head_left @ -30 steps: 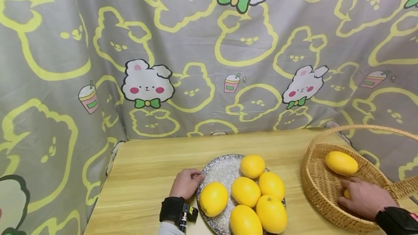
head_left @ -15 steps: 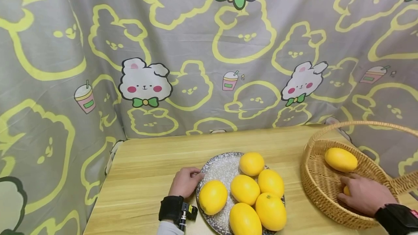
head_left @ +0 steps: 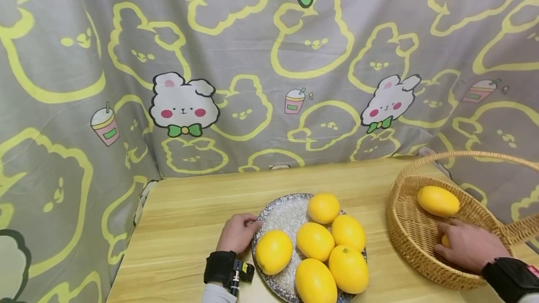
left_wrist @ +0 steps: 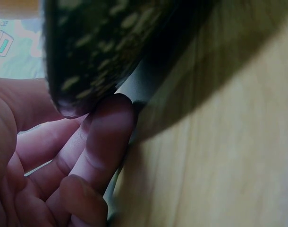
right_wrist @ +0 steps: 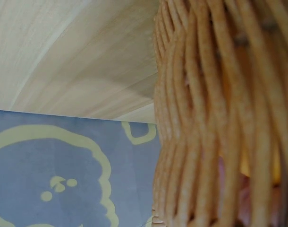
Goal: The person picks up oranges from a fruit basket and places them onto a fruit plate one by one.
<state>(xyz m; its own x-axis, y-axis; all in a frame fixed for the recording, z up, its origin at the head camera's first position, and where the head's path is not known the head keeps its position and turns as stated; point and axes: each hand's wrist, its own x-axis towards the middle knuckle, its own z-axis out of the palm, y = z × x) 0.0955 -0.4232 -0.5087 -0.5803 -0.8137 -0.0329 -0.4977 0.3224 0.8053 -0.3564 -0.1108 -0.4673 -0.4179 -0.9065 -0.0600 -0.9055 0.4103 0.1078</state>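
Note:
My left hand point(head_left: 238, 234) pinches the left rim of a round speckled grey plate point(head_left: 283, 214). In the left wrist view, the fingers point(left_wrist: 108, 130) curl under the plate's dark underside point(left_wrist: 101, 42), close over the table. Several yellow lemons point(head_left: 315, 241) lie on the plate, mostly toward its right side. My right hand point(head_left: 473, 246) reaches into a wicker basket point(head_left: 414, 258) and curls over a lemon point(head_left: 445, 241), which it mostly hides. Farther back in the basket lies another lemon point(head_left: 438, 201). From the right wrist, the basket's woven wall point(right_wrist: 200, 113) covers most of that hand.
The basket's tall arched handle point(head_left: 476, 154) rises over its opening. Both stand on a wood-grain table point(head_left: 198, 200), the plate left of the basket. A grey curtain point(head_left: 248, 60) with cartoon prints hangs behind the table and along its sides.
The head view has shifted slightly, so the table and things on it sit a little higher in it. Both hands keep their places on the plate rim and in the basket.

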